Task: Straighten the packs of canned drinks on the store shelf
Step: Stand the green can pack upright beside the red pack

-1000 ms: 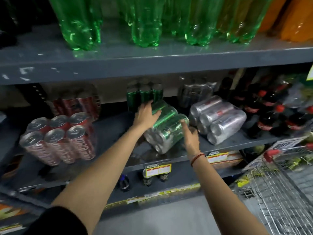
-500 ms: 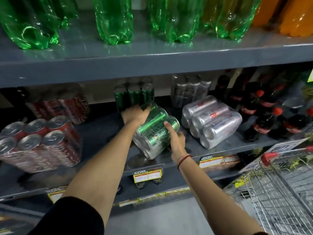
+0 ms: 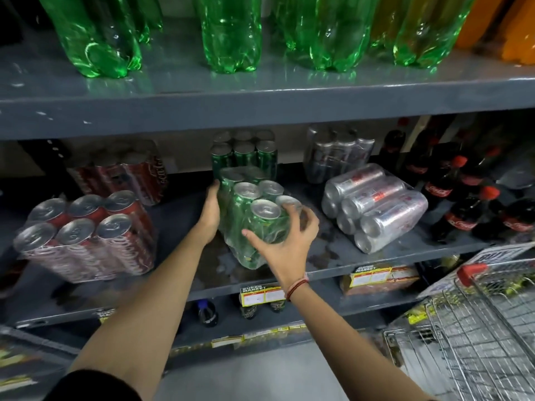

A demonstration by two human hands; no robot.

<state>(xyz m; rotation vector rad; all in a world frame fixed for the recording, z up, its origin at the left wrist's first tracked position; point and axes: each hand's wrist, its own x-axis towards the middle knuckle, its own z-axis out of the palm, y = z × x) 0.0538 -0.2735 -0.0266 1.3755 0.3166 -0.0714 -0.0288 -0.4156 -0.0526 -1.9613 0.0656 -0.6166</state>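
Observation:
A shrink-wrapped pack of green cans (image 3: pixel 251 218) stands nearly upright, tops up, on the middle grey shelf (image 3: pixel 327 264). My left hand (image 3: pixel 210 211) presses against its left side. My right hand (image 3: pixel 285 240) wraps over its front right corner, fingers curled on the wrap. Behind it stands a second green pack (image 3: pixel 244 156), upright. To the right, a pack of silver cans (image 3: pixel 373 205) lies on its side, askew. A red can pack (image 3: pixel 86 235) stands at the left, leaning a little, with another red pack (image 3: pixel 121 172) behind it.
Another silver pack (image 3: pixel 337 151) stands at the back. Dark cola bottles (image 3: pixel 460 204) with red caps fill the shelf's right end. Green plastic bottles (image 3: pixel 228 33) stand on the shelf above. A wire shopping cart (image 3: pixel 477 328) sits at the lower right. Price tags (image 3: pixel 262 295) hang on the shelf edge.
The green pack, lying on its side before, has been tipped up onto its base. My left hand slid from its top to its left side, and my right hand moved around its front corner.

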